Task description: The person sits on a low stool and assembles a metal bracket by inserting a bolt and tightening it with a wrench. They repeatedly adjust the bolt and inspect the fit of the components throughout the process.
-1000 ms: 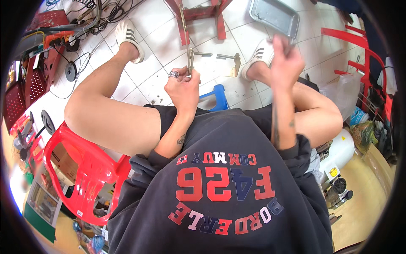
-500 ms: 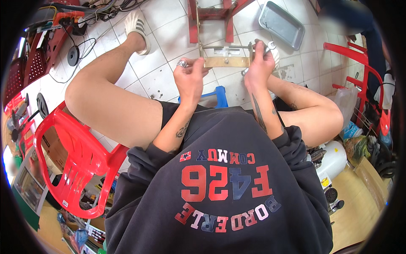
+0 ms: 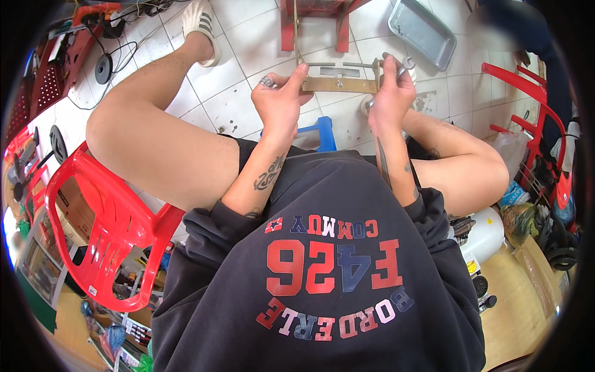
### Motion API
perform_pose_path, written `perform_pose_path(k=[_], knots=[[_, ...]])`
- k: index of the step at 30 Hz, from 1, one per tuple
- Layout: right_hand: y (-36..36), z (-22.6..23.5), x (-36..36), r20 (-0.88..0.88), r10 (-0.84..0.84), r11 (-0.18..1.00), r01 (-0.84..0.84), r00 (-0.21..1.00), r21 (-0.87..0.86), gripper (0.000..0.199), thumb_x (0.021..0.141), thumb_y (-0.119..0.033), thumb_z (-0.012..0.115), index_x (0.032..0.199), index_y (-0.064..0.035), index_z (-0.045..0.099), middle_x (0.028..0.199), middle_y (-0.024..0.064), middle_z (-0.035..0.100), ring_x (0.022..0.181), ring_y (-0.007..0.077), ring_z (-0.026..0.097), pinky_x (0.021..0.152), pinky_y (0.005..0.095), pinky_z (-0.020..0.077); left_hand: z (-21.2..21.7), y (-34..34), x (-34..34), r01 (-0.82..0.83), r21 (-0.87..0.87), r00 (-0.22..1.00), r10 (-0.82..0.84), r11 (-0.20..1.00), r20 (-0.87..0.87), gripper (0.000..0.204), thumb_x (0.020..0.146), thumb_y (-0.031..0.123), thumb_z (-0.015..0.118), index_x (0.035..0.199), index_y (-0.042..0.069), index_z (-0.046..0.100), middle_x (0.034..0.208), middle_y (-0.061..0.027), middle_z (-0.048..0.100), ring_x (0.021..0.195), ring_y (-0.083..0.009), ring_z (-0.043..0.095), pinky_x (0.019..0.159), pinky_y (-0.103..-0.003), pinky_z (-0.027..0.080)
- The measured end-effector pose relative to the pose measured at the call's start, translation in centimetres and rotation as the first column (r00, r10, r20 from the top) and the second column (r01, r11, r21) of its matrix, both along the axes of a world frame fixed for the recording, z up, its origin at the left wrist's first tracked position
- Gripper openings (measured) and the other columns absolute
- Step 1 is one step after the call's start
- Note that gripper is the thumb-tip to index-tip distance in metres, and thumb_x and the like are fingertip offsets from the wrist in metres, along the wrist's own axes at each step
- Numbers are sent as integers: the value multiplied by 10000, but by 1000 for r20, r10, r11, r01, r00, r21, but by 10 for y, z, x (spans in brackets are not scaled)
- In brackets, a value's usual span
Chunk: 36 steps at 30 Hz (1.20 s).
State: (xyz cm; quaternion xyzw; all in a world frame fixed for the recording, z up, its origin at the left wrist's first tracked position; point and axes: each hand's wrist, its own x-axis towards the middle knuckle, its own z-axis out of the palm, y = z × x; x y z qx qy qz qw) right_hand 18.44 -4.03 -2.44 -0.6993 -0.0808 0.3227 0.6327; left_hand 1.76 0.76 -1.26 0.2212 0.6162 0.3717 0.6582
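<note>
In front of my knees I hold a brass-coloured metal bracket (image 3: pixel 341 85) with a slotted crosspiece and upright ends. My left hand (image 3: pixel 277 102), with a ring on one finger, is closed on the bracket's left end, thumb pointing away from me. At the other end my right hand (image 3: pixel 392 99) is closed, with its thumb against the bracket's upright. A silver wrench (image 3: pixel 408 64) also sits in my right hand. Its open jaw sticks out past the fingers, and its other end shows below the hand. Part of the bracket's ends is hidden by my fingers.
A red metal stand (image 3: pixel 287 34) stands just beyond the bracket. Far right of it lies a grey tray (image 3: pixel 396 25) on the tiles. A blue plastic stool (image 3: pixel 325 133) is below my hands. Red chairs (image 3: pixel 114 235) flank me, and a person in dark clothing (image 3: pixel 527 31) is at upper right.
The view has shifted a little, so the stand and tray sit higher and further right. Both hands keep hold of the bracket, which also appears slightly higher and further right.
</note>
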Motion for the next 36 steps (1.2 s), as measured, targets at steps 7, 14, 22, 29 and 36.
perform_pose_path(k=[7, 14, 22, 29, 36], knots=[[-7, -10, -1, 51, 59, 998, -58, 997, -29, 234, 986, -235, 613, 1089, -25, 625, 835, -27, 575, 740, 55, 494, 648, 224, 434, 5, -5, -2, 17, -54, 996, -12, 998, 88, 294, 887, 146, 737, 899, 28, 467, 976, -197, 662, 848, -235, 676, 771, -380, 588], [-12, -12, -9, 3, 36, 990, -35, 999, -133, 240, 994, -263, 597, 1065, -36, 626, 759, -59, 491, 652, 42, 416, 548, 229, 375, -2, -24, -12, 91, 65, 947, -107, 994, 302, 391, 921, 14, 643, 1155, 46, 331, 1223, -236, 594, 1131, -254, 584, 982, -406, 493], [-8, 2, -14, -59, -56, 981, 44, 997, -189, 233, 958, -230, 654, 1068, -24, 667, 795, -41, 567, 682, 58, 464, 590, 228, 404, -2, -22, -9, 6, -2, 933, -5, 1000, 359, 318, 923, -30, 612, 1103, 51, 363, 1182, -224, 614, 1115, -255, 610, 947, -385, 540], [10, 56, -7, 302, 254, 948, -175, 919, -265, 234, 852, -128, 747, 1007, 38, 694, 870, 61, 702, 704, 81, 585, 645, 231, 465, -3, -22, -9, 7, -48, 932, 10, 999, 363, 299, 917, -42, 612, 1087, 46, 382, 1184, -193, 608, 1116, -231, 608, 941, -331, 543], [18, 53, -50, 164, 661, 744, -611, 732, -271, 189, 791, -127, 752, 896, 27, 724, 737, 88, 704, 652, 145, 646, 597, 284, 481, -6, -22, -12, -28, -124, 895, 80, 992, 439, 280, 919, -49, 607, 1077, 62, 403, 1201, -167, 598, 1109, -217, 600, 963, -340, 515]])
